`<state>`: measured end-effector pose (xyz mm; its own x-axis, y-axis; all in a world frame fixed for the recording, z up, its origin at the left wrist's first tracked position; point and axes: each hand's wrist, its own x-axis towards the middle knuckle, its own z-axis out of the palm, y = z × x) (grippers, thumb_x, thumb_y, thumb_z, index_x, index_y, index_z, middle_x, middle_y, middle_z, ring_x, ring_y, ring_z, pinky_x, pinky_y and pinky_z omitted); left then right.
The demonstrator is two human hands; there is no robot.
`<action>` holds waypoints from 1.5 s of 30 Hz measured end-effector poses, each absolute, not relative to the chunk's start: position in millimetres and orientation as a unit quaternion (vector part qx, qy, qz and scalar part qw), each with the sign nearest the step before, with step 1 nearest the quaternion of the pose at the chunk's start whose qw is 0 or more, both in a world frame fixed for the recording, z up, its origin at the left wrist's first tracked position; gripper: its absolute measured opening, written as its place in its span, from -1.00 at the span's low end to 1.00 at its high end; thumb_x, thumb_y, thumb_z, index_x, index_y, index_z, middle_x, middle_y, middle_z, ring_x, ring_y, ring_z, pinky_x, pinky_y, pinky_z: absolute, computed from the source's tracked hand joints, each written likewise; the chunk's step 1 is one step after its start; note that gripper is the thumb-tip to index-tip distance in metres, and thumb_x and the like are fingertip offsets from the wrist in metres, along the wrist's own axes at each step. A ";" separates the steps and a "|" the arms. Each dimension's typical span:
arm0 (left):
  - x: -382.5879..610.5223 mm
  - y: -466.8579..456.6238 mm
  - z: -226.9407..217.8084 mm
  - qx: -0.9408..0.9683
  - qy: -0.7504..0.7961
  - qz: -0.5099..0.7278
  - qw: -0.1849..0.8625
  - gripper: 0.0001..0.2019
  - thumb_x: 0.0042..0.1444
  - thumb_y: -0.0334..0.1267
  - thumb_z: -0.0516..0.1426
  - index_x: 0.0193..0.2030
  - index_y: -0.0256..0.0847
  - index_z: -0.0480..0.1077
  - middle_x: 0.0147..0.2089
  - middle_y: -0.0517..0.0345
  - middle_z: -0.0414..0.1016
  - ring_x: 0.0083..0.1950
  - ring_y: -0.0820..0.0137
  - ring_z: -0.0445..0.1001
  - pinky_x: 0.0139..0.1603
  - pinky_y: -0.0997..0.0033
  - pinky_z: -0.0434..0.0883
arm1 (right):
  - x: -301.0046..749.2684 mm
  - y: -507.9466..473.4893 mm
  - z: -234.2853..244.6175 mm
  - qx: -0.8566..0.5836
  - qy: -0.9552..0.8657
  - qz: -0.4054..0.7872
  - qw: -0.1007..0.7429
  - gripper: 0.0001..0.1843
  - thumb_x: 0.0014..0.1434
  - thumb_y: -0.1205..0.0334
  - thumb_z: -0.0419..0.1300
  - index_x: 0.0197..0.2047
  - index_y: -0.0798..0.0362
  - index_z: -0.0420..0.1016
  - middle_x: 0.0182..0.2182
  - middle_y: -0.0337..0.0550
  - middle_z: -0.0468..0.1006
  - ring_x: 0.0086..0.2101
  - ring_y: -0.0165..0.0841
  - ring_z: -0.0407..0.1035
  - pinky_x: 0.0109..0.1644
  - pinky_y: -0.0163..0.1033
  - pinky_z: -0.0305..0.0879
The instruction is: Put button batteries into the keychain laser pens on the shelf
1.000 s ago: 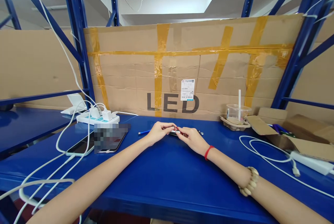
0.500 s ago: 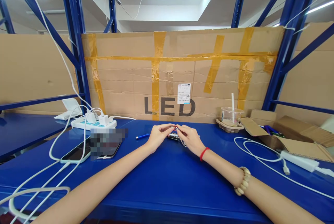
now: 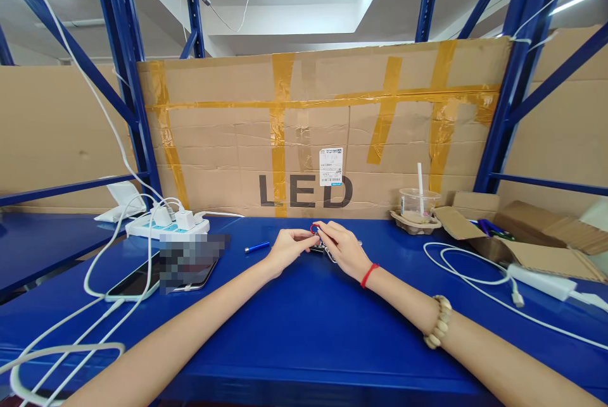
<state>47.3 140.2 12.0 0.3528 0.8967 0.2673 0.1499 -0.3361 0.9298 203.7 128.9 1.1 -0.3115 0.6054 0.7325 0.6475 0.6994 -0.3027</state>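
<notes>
In the head view, my left hand (image 3: 289, 250) and my right hand (image 3: 346, 251) meet above the far middle of the table. My right thumb and fingers pinch a small red ring (image 3: 314, 228), part of which shows at the fingertips. The left hand's fingertips are pressed together just below it; what they pinch is too small to tell. Under and between the hands lies a dark and silver item (image 3: 330, 257), mostly hidden by the fingers. Left of my left hand, a short blue pen-like stick (image 3: 257, 247) lies on the table.
The blue table (image 3: 304, 331) backs onto a tall cardboard sheet (image 3: 213, 154). On the left are a power strip (image 3: 137, 226), a phone (image 3: 133, 280) and loose white cables (image 3: 71, 349). On the right stand a plastic cup (image 3: 409, 204), an open carton (image 3: 546, 255) and a white cable (image 3: 460, 271).
The red ring now shows higher at my right fingertips, and the right hand has lifted slightly. The left hand stays close by. The whole view has shifted a little.
</notes>
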 end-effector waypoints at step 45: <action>34.9 152.4 1.1 0.917 0.335 0.188 -0.103 -0.79 0.17 -0.23 -0.07 -0.15 -0.18 0.32 -0.12 0.16 0.34 -0.12 0.37 0.23 -0.15 0.36 0.07 | 227.8 140.8 8.3 -0.574 -0.718 0.028 0.393 -0.73 0.13 0.21 -0.11 -0.23 -0.10 0.40 -0.36 -0.36 0.49 -0.38 -0.45 0.33 -0.37 -0.37 0.07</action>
<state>34.9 152.4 1.1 0.7049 0.5762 0.4136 0.6538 -0.7539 -0.0640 227.8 140.8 8.3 -0.0318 0.8456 0.5329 0.8020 0.3397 -0.4913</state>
